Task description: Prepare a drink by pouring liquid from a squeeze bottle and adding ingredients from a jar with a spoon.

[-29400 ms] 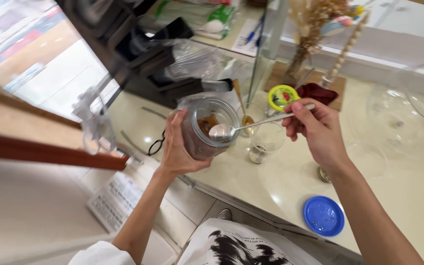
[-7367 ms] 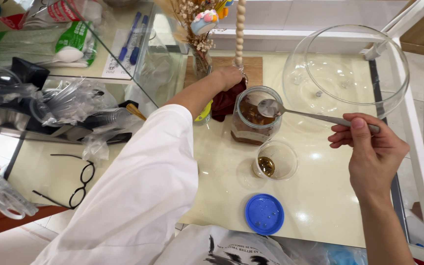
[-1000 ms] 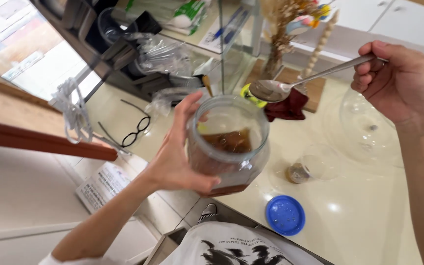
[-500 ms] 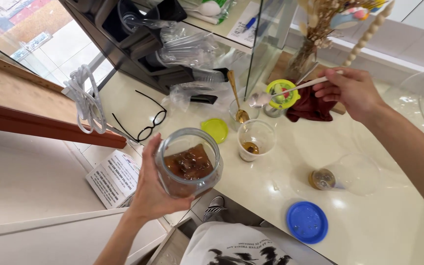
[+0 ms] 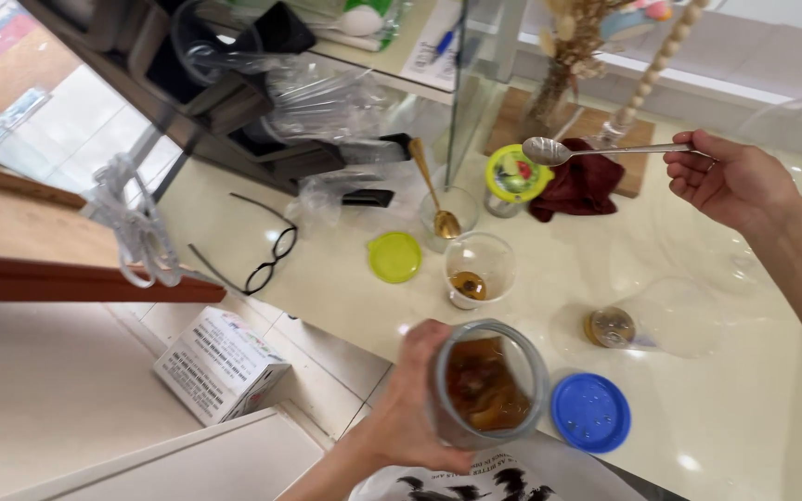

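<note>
My left hand [image 5: 412, 408] grips an open glass jar [image 5: 486, 385] of brown liquid with dark pieces in it, held low near the counter's front edge. Right beside the jar lies a blue lid [image 5: 590, 412]. My right hand [image 5: 733, 181] holds a long metal spoon [image 5: 605, 149] by its handle, level above the counter, its bowl over a dark red cloth [image 5: 579, 186]. A clear plastic cup [image 5: 478, 269] with a little brown liquid stands between the two hands.
A yellow-green lid [image 5: 394, 256], a small glass with a gold spoon [image 5: 442, 215], a yellow-lidded container [image 5: 512, 176] and a tipped clear cup with a gold bottom [image 5: 650, 320] lie on the cream counter [image 5: 744, 408]. Black glasses [image 5: 266, 255] rest left. A cardboard box [image 5: 220, 364] sits on the floor.
My left hand has brought the jar down and to the right, next to the blue lid. My right hand has moved the spoon right and away from the yellow-lidded container.
</note>
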